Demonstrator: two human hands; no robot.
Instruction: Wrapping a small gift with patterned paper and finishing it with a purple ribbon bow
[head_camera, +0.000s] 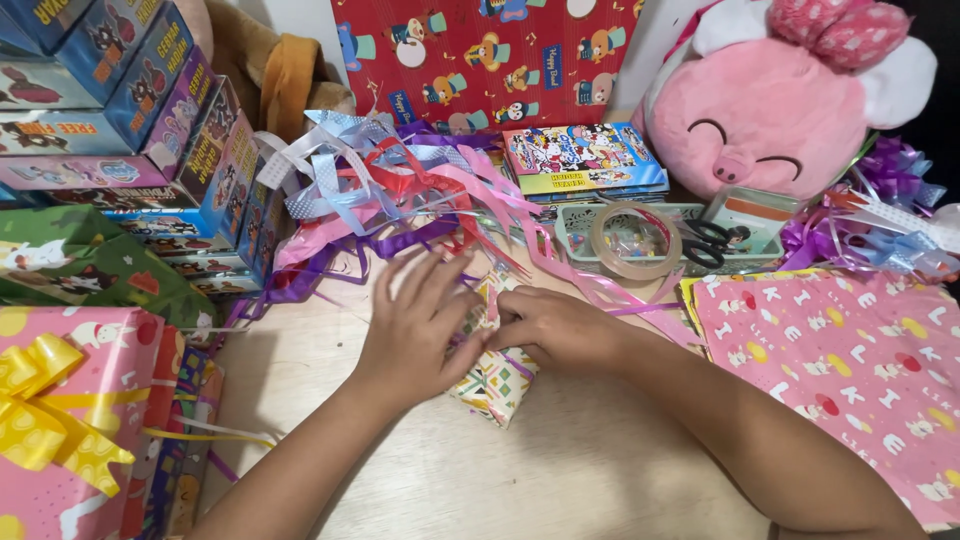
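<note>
In the head view, a small parcel (497, 375) lies near the middle of the pale wooden table (560, 470). It is already fully covered in paper with a pattern of small coloured triangles and diamonds, so the wrapping itself looks done. A thin purple ribbon (518, 365) runs across its lower part, and I judge that the tying is in progress and not yet finished; no bow is visible on it.

The left hand (420, 325) lies flat and open on top of the parcel, fingers spread, pressing it down. The right hand (548, 325) is closed beside it, the fingertips pinched together at the top of the parcel, probably on the ribbon, though the hands hide this part.

Behind the hands lies a loose heap of ribbons (390, 190) in pink, purple, blue and red. Further back, a tape roll (634, 240) and black scissors (712, 243) rest in a pale green basket (570, 230). A finished pink gift with a yellow bow (40, 400) stands at the left edge.
</note>
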